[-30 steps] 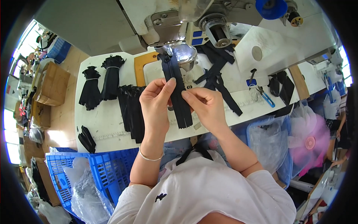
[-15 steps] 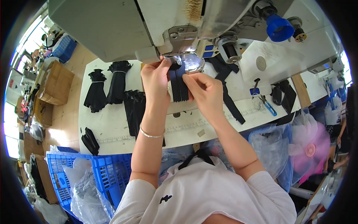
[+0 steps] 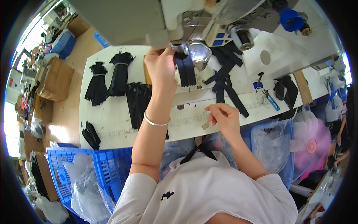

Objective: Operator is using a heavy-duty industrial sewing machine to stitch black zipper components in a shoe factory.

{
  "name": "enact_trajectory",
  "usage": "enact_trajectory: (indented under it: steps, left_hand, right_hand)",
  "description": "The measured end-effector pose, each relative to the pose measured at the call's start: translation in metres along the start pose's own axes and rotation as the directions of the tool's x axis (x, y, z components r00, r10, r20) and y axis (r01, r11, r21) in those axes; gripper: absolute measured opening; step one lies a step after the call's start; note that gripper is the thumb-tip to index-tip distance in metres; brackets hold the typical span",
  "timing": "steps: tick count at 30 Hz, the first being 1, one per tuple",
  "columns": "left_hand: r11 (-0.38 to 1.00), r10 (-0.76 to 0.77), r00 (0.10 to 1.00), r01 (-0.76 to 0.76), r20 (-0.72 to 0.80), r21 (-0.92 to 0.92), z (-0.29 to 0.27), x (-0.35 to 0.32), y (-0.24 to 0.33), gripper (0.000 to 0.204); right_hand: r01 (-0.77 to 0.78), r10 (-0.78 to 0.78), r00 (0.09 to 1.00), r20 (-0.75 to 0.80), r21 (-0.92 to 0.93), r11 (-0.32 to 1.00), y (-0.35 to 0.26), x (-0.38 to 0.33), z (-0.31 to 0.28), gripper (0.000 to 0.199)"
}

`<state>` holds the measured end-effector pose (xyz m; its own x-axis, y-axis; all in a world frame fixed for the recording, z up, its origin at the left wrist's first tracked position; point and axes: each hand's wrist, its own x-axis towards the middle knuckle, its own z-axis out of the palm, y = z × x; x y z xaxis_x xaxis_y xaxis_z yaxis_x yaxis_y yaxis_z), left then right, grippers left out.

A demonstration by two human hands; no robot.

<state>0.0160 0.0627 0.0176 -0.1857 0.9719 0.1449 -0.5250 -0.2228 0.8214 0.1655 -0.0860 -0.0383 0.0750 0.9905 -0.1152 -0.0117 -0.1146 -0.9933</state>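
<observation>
Black strip (image 3: 183, 72) might twist: only left hand (image 3: 160, 67) near, can't tell its grip. Right hand (image 3: 226, 118), fingers apart, near table's (image 3: 112, 114) front edge.

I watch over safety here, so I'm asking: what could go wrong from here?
The left hand is close to the sewing machine head, so it could get nipped. The black zipper tape might skew, since the right hand is away from it.
</observation>
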Motion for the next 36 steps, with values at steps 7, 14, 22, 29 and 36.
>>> enact_trajectory:
  steps: [7, 14, 22, 29, 36]
  left_hand:
    - [0.974, 0.076, 0.99, -0.049, -0.116, 0.22, -0.034, -0.043, 0.031, 0.013]
    - [0.763, -0.195, 0.977, 0.095, 0.087, 0.639, -0.096, -0.145, 0.025, 0.007]
    - [0.428, -0.019, 0.979, 0.192, -0.203, 0.883, -0.204, -0.045, 0.013, 0.054]
    - [0.284, -0.225, 0.917, 0.384, -0.328, 0.878, -0.164, -0.04, 0.005, 0.062]
    - [0.461, -0.106, 0.994, 0.013, 0.04, 0.887, -0.117, -0.093, 0.003, 0.062]
  right_hand:
    - [0.216, -0.217, 0.976, -0.021, -0.037, 0.976, -0.012, 0.001, 0.011, 0.021]
    - [0.077, -0.081, 0.995, 0.059, 0.068, 0.995, 0.008, 0.01, 0.059, 0.022]
    - [-0.147, 0.113, 0.987, 0.118, 0.337, 0.93, 0.039, 0.041, 0.104, 0.022]
    - [-0.032, 0.056, 0.996, -0.075, 0.294, 0.955, 0.044, 0.041, 0.126, 0.027]
    - [-0.013, 0.03, 0.998, -0.06, 0.267, 0.964, 0.044, 0.046, 0.121, 0.021]
